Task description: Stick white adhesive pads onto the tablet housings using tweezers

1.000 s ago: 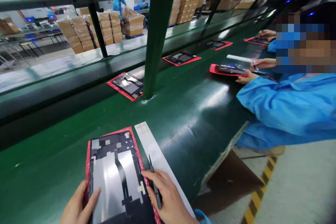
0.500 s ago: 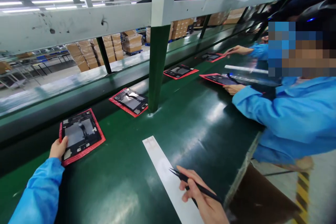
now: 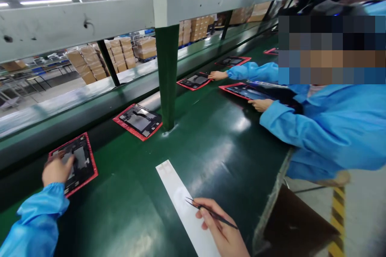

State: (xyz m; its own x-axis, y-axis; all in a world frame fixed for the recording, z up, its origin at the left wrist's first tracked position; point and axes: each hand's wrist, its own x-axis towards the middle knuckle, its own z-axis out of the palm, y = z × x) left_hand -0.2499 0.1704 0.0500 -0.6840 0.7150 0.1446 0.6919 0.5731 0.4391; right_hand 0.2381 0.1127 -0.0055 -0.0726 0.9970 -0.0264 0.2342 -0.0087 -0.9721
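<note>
Stacked cardboard boxes point(image 3: 86, 64), green-and-white post point(image 3: 168, 72), striped floor tape point(image 3: 338, 213)

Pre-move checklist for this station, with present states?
1. Tweezers held in the right hand: ok.
2. Tweezer tips over the white strip: ok; contact, cannot tell.
3. Small part between the tips: cannot tell, too fine to see.
4. Left hand at the nearest tablet assembly: ok, fingers over it; firmness of hold, cannot tell.
5. Red wrap under that assembly: ok, edges show.
6. Co-worker's reaching hand apart from both hands: ok, it is at another assembly, beyond the green post.
</note>
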